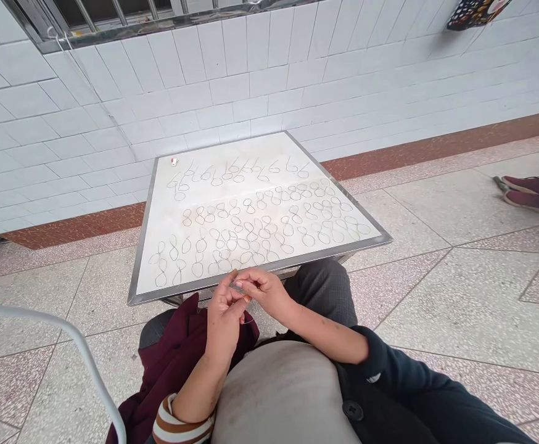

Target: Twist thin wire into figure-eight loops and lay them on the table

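My left hand (223,311) and my right hand (264,291) meet above my lap, just in front of the near edge of a small white table (232,280). Both pinch a thin piece of wire (240,287) between the fingertips, and a strand curves down below them. On the tabletop lie several rows of thin wire loops (251,228), most bent into figure-eight shapes. The far row holds wire pieces (232,172) shaped like sixes.
A small red and white object (174,161) sits at the table's far left corner. A dark red cloth (172,364) lies on my lap. A white tiled wall stands behind the table. A white tube frame (79,351) is at left. Another person's shoes (528,192) rest at right.
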{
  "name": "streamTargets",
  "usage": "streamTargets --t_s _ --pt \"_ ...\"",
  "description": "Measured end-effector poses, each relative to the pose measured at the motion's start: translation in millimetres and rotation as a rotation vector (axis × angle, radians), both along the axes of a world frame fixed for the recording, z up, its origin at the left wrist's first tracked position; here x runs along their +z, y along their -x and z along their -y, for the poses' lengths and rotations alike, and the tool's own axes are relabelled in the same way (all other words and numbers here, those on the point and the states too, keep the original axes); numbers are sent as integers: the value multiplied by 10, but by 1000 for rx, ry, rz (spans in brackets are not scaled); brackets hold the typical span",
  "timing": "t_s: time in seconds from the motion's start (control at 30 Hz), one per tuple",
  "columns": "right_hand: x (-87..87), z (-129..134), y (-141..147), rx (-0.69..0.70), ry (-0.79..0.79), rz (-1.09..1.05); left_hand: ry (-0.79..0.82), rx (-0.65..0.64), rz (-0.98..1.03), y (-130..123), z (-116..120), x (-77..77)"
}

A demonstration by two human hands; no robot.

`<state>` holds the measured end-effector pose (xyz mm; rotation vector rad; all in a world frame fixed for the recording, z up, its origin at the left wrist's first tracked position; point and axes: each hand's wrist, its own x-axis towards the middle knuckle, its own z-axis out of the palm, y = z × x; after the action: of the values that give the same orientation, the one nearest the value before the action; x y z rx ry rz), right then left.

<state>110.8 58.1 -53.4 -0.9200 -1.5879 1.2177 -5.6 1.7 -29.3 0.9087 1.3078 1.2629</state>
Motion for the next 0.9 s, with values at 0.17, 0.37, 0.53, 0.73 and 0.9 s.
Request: streamTargets --t_s 0.17,0.37,0.53,0.73,0.9 --pt "17 17 2 8 12 -47 52 -5 47 -16 -20 28" --pt "7 31 31 147 220 -239 53 -24 92 -15 -31 18" --pt "-31 -16 42 166 307 -256 31 -13 9 -2 -27 22" --pt "54 -68 5 230 251 -185 -22 -16 -17 28 -18 -11" --pt "93 -78 -32 159 93 -68 -2 -13 45 32 -19 13"
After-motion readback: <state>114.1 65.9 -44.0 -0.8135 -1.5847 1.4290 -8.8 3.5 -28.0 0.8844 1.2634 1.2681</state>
